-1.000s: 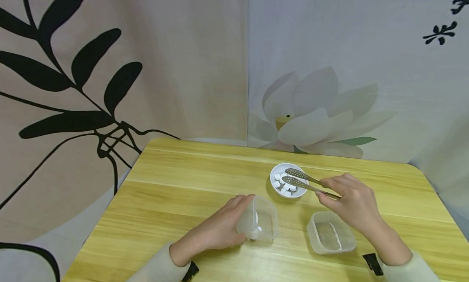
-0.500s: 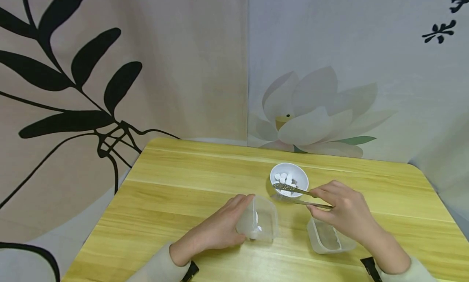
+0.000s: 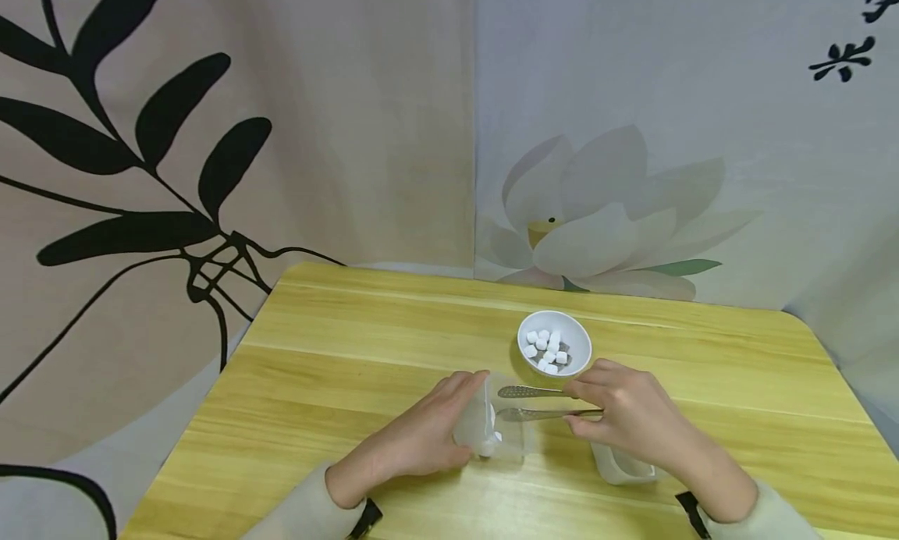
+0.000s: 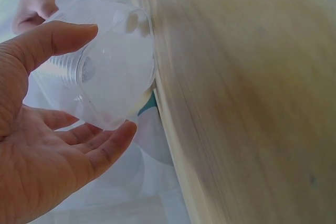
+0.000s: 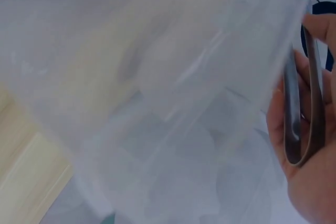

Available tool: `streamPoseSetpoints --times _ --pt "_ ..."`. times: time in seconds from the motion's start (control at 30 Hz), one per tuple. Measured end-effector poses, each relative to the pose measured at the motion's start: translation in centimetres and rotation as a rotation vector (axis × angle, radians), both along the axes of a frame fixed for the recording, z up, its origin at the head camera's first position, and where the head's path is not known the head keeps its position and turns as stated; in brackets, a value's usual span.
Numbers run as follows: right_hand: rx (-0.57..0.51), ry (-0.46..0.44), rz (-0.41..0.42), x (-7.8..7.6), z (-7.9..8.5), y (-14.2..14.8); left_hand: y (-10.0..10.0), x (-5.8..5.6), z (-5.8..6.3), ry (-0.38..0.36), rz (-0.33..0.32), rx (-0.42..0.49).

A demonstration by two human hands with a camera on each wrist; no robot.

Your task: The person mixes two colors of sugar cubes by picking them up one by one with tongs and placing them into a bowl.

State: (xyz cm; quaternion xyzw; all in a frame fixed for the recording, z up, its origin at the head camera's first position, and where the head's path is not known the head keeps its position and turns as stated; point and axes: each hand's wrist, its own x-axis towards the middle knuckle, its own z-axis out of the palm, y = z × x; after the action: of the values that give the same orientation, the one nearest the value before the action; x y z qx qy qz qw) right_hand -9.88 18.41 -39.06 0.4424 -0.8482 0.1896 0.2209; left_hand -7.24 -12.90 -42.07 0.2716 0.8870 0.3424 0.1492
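Note:
My left hand [image 3: 424, 431] grips a clear plastic container [image 3: 511, 438] by its left side, thumb and fingers spread across it. A few white pieces [image 4: 132, 23] show blurred through its wall in the left wrist view. In my right hand [image 3: 625, 407] is a pair of metal tongs [image 3: 535, 392], their dotted tips apart over the container; I see nothing between them. The tongs' bent end [image 5: 296, 153] lies against the palm in the right wrist view. Behind the hands stands a white bowl [image 3: 577, 345] holding several white cubes [image 3: 550, 357].
A second clear plastic container [image 3: 618, 468] stands under my right hand, partly hidden by it. All of this is on a wooden table [image 3: 337, 329]. A printed curtain [image 3: 379, 134] hangs behind the table's far edge.
My right hand has moved left and toward me, carrying the tongs from over the bowl to over the left container. The left hand and its container have stayed in place.

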Motion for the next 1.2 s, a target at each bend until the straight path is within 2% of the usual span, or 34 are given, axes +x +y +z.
streamPoseSetpoints --times 0.4,0.63,0.97,1.2 --pt "0.141 -0.007 0.092 0.0 -0.3 -1.5 -0.1 0.0 -0.2 0.006 -0.008 0.004" --pt "0.221 -0.021 0.087 0.1 0.4 -2.4 -0.1 -0.1 -0.1 -0.014 -0.002 0.009" --pt "0.269 -0.035 0.09 0.1 0.9 -2.7 0.0 0.0 0.0 -0.005 0.001 0.006" --pt "0.269 -0.029 0.108 0.0 0.6 -2.5 0.0 0.1 0.0 -0.026 0.0 0.012"
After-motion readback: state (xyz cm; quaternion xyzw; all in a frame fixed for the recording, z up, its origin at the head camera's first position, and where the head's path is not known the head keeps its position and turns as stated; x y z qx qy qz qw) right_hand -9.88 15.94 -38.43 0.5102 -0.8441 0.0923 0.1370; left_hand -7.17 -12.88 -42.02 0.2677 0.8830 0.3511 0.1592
